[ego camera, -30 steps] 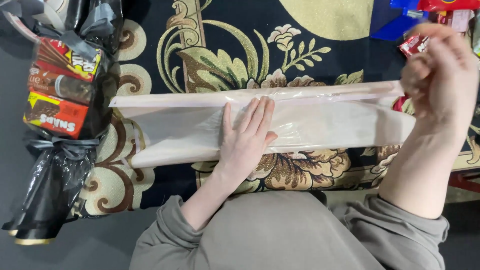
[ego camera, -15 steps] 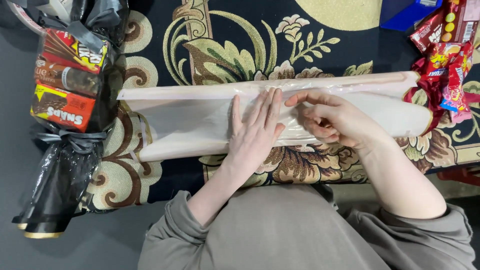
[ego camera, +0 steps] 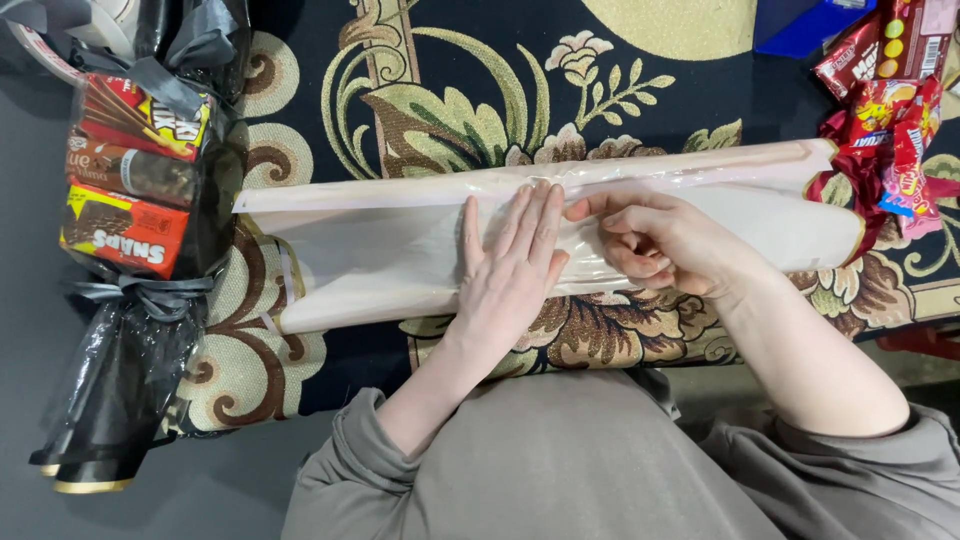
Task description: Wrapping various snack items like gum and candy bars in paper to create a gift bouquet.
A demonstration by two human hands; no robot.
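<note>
A long pale pink roll of wrapping sheet [ego camera: 370, 250] lies across a dark floral carpet [ego camera: 480, 90]. My left hand [ego camera: 510, 265] rests flat on the middle of it, fingers together and pointing away from me. My right hand [ego camera: 660, 245] is right beside it, fingers curled, its fingertips pressing on the sheet near the upper fold, touching my left fingertips. I cannot tell whether anything small is between the right fingers.
A bouquet of snack packets in black wrap with a ribbon [ego camera: 130, 240] lies at the left. Red and yellow snack packets [ego camera: 890, 90] and a blue item [ego camera: 800, 25] sit at the top right. A tape roll [ego camera: 60, 40] shows at the top left corner.
My right hand came down from the raised right end of the sheet to the middle, beside my left hand. The left hand stayed flat on the sheet.
</note>
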